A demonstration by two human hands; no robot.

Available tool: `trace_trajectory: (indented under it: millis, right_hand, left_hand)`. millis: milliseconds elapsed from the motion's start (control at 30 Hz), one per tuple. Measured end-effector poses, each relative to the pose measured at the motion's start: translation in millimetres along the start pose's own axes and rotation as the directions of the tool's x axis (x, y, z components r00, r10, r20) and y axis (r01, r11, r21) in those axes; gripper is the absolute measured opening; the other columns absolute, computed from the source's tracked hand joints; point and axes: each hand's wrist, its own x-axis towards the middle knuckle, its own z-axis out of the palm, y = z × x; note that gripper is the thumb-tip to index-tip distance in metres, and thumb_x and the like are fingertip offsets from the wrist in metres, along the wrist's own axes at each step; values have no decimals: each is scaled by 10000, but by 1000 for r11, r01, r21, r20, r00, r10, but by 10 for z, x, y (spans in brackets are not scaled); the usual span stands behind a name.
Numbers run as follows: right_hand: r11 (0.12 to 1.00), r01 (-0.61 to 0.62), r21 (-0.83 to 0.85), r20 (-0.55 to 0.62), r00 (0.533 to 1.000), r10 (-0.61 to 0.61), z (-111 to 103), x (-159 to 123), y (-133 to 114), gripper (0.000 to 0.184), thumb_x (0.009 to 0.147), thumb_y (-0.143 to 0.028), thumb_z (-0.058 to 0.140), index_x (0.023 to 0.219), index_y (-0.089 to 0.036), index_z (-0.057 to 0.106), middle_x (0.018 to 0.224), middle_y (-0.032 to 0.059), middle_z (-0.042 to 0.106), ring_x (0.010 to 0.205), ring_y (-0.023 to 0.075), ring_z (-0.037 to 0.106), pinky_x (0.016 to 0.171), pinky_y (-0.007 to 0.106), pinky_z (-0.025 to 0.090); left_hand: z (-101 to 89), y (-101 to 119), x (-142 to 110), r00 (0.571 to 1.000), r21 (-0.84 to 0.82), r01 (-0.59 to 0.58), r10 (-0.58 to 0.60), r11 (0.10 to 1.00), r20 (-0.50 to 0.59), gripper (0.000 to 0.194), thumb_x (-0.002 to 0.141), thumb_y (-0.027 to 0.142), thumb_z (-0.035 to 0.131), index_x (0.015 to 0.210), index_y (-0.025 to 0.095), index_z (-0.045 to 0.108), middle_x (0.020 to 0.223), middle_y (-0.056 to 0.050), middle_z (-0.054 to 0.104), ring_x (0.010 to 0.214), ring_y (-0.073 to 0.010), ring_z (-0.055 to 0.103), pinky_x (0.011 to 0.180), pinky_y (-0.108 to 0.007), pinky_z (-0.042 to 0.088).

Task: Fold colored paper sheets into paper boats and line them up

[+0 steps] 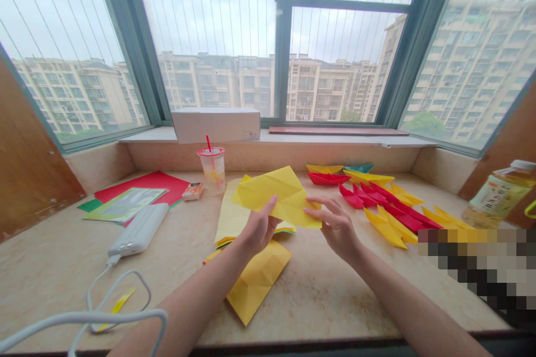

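Both hands hold up a folded sheet of bright yellow paper (288, 192) above the counter. My left hand (262, 228) grips its lower left part, thumb on top and the fingers mostly hidden beneath. At the right edge, my right hand (335, 226) pinches the paper between thumb and fingers. Under the left forearm lies a darker yellow creased paper (262, 279). Behind the hands rests a stack of pale yellow paper (228, 215) with coloured sheets at its lower edge.
Folded paper boats, such as a red boat (329, 178) and a yellow boat (389, 226), sit at the right near a drink bottle (500, 195). A plastic cup (213, 170) with a straw stands behind. At left are a white power bank (140, 228), its cable (121, 317) and red paper (161, 180).
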Motion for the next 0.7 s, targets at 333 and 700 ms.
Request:
trace_trajectory:
  millis: [333,700]
  right_hand:
    - [993,-112,21,-46,993,113,42,18,-63,188,913,-262,608,1047,-304,733,1204,79,630,1112,253,598,907,453,511]
    - [975,-204,92,-85,974,212,38,43,-57,130,925,-262,592,975,-243,711,1113,72,687,1038,233,636,894,401,528]
  left_hand:
    - [-32,69,-37,979,-94,107,-88,990,183,358,873,316,571,1211,215,633,1238,-81,673,1291,-330,513,1029,-534,444]
    - [45,98,-110,962,73,-21,0,997,275,571,754,394,777,1266,225,590,1213,-121,668,1285,-347,505,983,-561,494]
